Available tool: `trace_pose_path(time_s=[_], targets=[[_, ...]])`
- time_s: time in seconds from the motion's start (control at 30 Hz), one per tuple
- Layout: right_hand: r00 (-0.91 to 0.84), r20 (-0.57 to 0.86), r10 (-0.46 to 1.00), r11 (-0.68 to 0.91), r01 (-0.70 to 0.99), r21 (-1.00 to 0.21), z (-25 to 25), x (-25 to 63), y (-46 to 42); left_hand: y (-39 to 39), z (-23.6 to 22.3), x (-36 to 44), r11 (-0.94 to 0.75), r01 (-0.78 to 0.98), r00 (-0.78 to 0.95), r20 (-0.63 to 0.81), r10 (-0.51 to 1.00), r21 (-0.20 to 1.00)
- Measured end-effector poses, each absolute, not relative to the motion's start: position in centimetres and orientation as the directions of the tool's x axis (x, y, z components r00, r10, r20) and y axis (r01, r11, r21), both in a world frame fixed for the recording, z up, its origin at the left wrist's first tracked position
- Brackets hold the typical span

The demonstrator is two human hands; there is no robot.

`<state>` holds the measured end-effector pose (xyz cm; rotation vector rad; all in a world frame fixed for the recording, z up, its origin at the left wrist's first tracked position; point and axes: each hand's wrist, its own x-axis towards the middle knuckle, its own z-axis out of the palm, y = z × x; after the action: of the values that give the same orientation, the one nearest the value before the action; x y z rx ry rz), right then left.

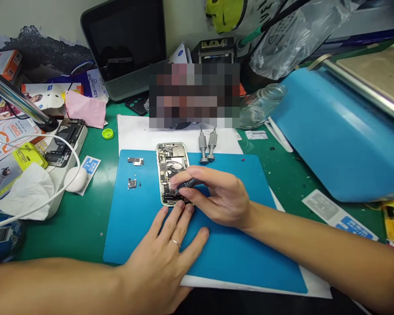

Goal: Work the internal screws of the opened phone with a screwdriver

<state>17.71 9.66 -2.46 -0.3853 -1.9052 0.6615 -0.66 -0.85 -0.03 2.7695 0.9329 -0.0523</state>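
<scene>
An opened smartphone (pixel 163 166) lies on the blue mat (pixel 216 249) with its inner boards showing. My right hand (pixel 216 194) pinches a dark-handled screwdriver (pixel 186 185) over the phone's lower half; its tip is too small to make out. Stretched flat, my left hand (pixel 170 245) has its fingertips at the phone's bottom edge and wears a ring. To the left of the phone rest a small metal-and-black part (pixel 135 161) and a small circuit part (pixel 131 183). Two grey screwdrivers (pixel 202 148) stand upright beyond the phone, tips up.
On the left are another opened phone (pixel 65 140), a white cable with a round puck (pixel 75 179) and a crumpled tissue (pixel 29 190). A dark screen (pixel 124 43) stands behind. A glass jar (pixel 262 103) and a large blue sheet (pixel 318 140) lie to the right.
</scene>
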Motion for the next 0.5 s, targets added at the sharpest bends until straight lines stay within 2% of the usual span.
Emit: trace_pose_path(time_s=[0.5], targets=[[-0.421,0.748,0.514,0.81,-0.05,-0.585,-2.27,17.81,9.59,-0.65,0.18,-0.74,-0.775,0.594,0.804,-0.128,0.58,0.216]])
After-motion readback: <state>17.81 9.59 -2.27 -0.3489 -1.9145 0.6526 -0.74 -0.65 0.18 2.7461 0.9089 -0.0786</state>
